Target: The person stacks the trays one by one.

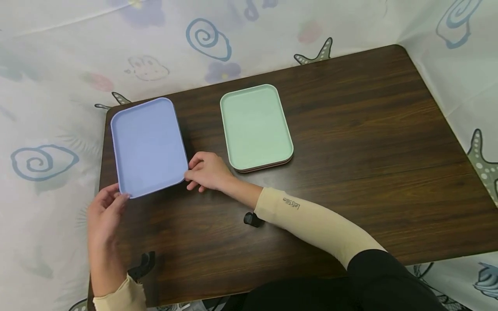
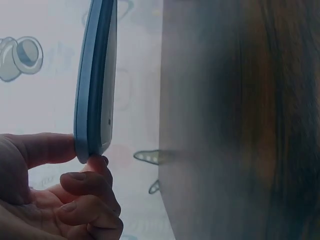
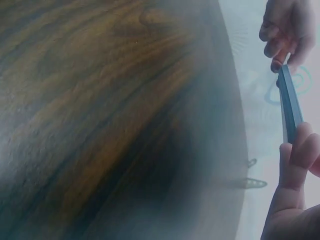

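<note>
A periwinkle-blue rectangular tray is at the left end of the table, held above the tabletop. My left hand pinches its near left corner between thumb and fingers. At the near right corner my right hand grips the rim. In the left wrist view the tray appears edge-on, apart from the wood, with the left hand under its corner. The right wrist view shows both hands on the tray's edge. To the right, a light green tray lies on a stack, a brownish rim showing beneath.
The dark wood table extends far to the right. Patterned white cloth hangs behind and around it. Black pieces, one by the right sleeve and one by the left wrist, show near the arms.
</note>
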A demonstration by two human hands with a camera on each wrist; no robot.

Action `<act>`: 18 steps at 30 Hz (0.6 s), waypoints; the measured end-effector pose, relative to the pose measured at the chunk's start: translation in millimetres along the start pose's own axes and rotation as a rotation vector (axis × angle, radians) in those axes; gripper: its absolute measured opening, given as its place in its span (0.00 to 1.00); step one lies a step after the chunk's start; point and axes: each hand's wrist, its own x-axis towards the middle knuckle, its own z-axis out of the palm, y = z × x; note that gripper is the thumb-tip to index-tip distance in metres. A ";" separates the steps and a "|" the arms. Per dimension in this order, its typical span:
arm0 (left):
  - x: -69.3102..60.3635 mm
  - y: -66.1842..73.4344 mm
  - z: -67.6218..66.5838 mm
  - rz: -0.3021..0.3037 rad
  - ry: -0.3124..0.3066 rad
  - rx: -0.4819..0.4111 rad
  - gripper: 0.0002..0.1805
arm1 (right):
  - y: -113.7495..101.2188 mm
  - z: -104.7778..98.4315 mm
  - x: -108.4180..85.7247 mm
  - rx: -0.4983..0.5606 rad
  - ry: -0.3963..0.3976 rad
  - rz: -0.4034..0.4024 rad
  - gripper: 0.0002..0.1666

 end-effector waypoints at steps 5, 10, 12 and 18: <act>-5.5 8.6 12.0 0.028 -0.039 0.022 0.11 | -2.5 -17.0 -4.7 0.024 0.001 -0.021 0.06; -10.6 14.9 22.9 0.069 -0.072 0.003 0.11 | -5.5 -32.7 -9.8 0.047 0.006 -0.020 0.07; -11.8 17.3 26.2 0.086 -0.087 0.014 0.11 | -7.0 -38.3 -11.8 0.055 0.002 -0.019 0.07; -17.0 24.2 37.4 0.118 -0.146 0.017 0.12 | -9.6 -56.9 -20.3 0.040 -0.003 -0.027 0.08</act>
